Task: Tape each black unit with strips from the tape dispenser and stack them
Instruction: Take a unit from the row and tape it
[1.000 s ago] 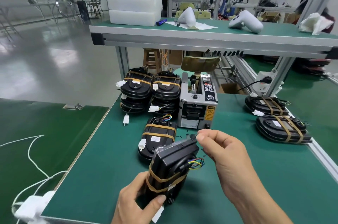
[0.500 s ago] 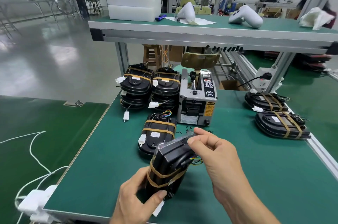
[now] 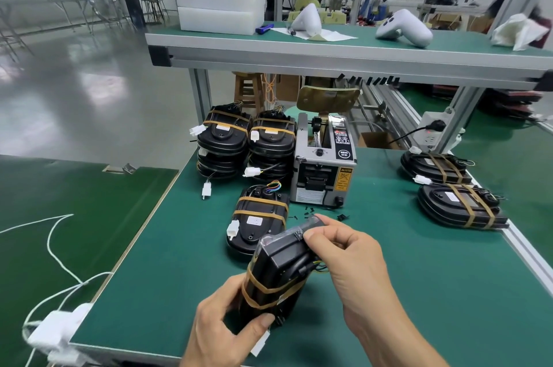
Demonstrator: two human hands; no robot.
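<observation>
Much of the job looks done: two stacks of taped black units (image 3: 248, 142) stand at the far left of the green table (image 3: 419, 277), just left of the tape dispenser (image 3: 324, 163), and a single taped unit (image 3: 258, 221) lies flat in front of them, near the dispenser's front. Two more banded units (image 3: 454, 187) lie apart on the right edge of the table; whether they count as finished I cannot tell. The unit in hand (image 3: 278, 274) is held tilted above the near part of the table, already carrying two brownish bands around its lower half. The left hand (image 3: 221, 327) grips that lower end, thumb across the near face and fingers wrapped behind. The right hand (image 3: 344, 253) is curled over the upper far end, thumb and fingertips pinching or pressing what appears to be a clear strip against the top edge, with coloured wires showing just beneath the palm. By my reading, this strip needs smoothing down, and then the unit goes onto a stack, most likely the single one just beyond it.
</observation>
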